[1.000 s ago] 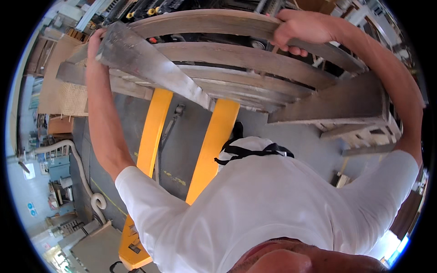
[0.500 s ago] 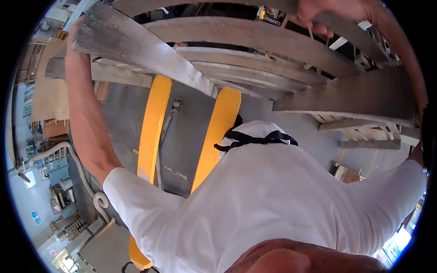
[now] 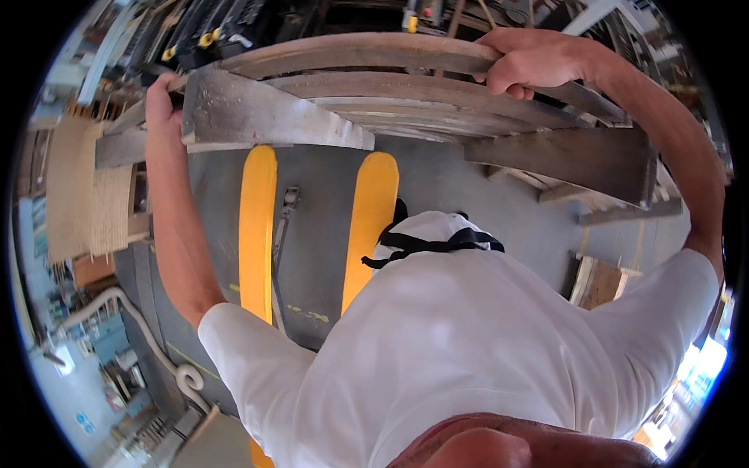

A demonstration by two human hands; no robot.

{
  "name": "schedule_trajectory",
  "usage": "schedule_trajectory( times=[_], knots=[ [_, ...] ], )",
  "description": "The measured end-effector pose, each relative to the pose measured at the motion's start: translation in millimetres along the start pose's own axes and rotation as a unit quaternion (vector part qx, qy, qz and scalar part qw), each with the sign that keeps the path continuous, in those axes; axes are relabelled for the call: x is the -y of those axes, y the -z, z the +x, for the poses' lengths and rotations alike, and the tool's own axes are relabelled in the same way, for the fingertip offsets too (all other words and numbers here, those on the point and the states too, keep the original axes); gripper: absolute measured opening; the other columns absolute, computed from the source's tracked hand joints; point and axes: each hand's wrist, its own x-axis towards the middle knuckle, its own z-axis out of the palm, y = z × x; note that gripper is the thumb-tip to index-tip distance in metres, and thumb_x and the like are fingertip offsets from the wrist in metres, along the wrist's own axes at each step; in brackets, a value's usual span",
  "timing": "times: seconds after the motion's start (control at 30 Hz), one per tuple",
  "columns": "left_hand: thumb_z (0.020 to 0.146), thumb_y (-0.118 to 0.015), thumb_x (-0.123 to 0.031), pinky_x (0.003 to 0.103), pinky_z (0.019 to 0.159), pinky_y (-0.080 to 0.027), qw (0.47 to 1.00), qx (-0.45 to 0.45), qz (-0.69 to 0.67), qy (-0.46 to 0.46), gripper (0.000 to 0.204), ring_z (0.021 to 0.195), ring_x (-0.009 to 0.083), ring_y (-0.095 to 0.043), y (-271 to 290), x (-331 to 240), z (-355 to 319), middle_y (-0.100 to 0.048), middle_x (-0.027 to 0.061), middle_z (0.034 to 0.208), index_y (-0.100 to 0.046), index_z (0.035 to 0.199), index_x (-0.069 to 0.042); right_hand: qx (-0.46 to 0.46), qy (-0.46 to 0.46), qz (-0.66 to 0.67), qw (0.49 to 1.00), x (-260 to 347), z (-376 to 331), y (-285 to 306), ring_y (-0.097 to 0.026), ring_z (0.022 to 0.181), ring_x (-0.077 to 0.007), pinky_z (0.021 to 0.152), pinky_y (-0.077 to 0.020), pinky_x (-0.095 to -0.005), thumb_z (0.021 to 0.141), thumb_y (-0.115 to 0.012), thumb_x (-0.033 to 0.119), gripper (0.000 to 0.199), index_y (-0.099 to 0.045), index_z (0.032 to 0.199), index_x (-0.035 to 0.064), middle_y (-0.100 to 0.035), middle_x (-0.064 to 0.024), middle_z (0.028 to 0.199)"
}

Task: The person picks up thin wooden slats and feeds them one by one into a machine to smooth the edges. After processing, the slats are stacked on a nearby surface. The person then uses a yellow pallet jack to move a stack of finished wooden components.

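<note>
A weathered grey-brown wooden pallet (image 3: 437,97) spans the far part of the view, raised and tilted, its slats running left to right and its thick bearers facing me. At its left end my left hand (image 3: 162,101) is closed around the edge by a bearer, some fingers hidden behind the wood. Over the top slat on the right, my right hand (image 3: 534,62) curls its fingers. Below the pallet, two yellow forks (image 3: 257,226) of a pallet truck stretch over the grey floor, left of my body.
Another wooden pallet (image 3: 632,212) lies to the right, partly hidden. Dark machinery (image 3: 242,27) stands beyond the pallet. Boards (image 3: 86,187) are stacked at the left, and a pale hose (image 3: 148,343) runs along the floor there. A wooden piece (image 3: 597,282) lies right of me.
The pallet looks smaller, and its top slat has come fully into view with more machinery beyond. My left hand has shifted inward with it; my right hand appears lower in view.
</note>
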Motion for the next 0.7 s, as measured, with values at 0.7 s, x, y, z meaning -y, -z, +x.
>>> schedule_trajectory(
  times=[0.7],
  knots=[
    [0.080,-0.057,-0.013,0.058,0.093,-0.047,0.993,0.002,0.002,0.114,0.029,0.106,0.0365,-0.052,-168,194,-38,-0.051,0.0199,0.109,-0.049,0.105,0.001,-0.088,-0.036,0.010,0.995,-254,-26,-97,-0.062,0.090,-0.0346,0.078,-0.0473,-0.0423,0.071,-0.056,0.012,0.043,-0.061,0.110,-0.0050,-0.065,-0.0212,0.091]
  ],
)
